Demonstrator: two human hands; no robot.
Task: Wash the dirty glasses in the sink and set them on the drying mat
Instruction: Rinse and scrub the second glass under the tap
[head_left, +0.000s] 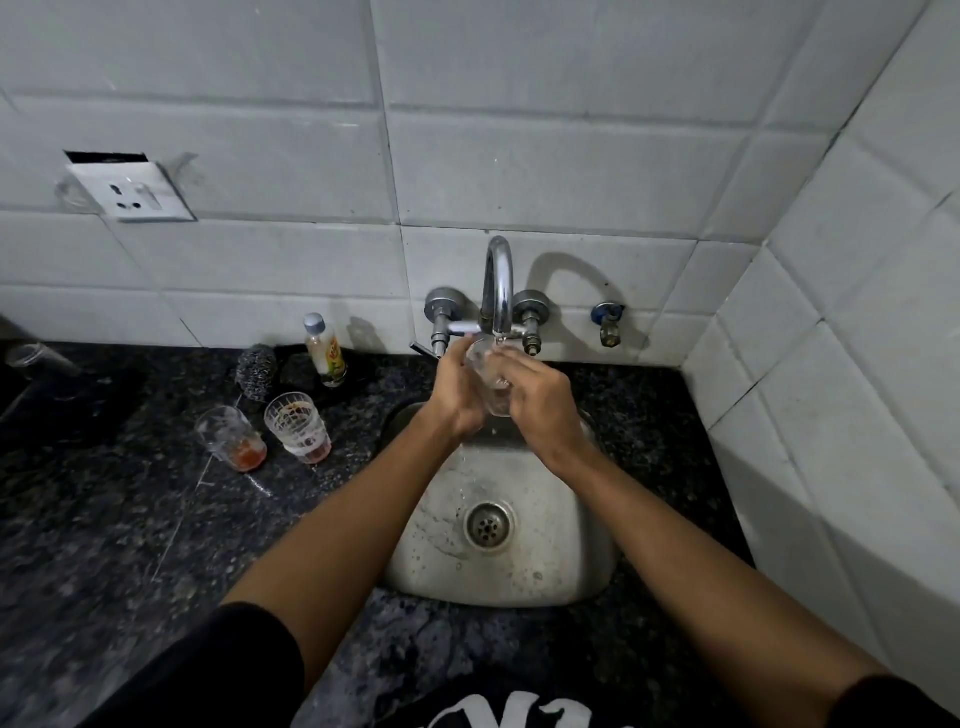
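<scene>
Left hand (457, 389) and right hand (540, 402) are both gripping a clear glass (491, 376) under the tap (497, 283); two stained glasses (265, 431) are waiting beside the sink (498, 577).

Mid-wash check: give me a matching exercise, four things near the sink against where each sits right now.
Things:
1. clear glass being washed
2. patterned glass with brown residue
3. steel wool scrubber
4. small plastic soap bottle with grey cap

Places:
A. upright on the counter by the wall, left of the chrome tap
B. on the dark counter beside a plain glass with orange dregs
C. under the spout, between the left hand and right hand
D. on the counter, left of the bottle

Pairs: 1-C, 2-B, 3-D, 4-A
</scene>
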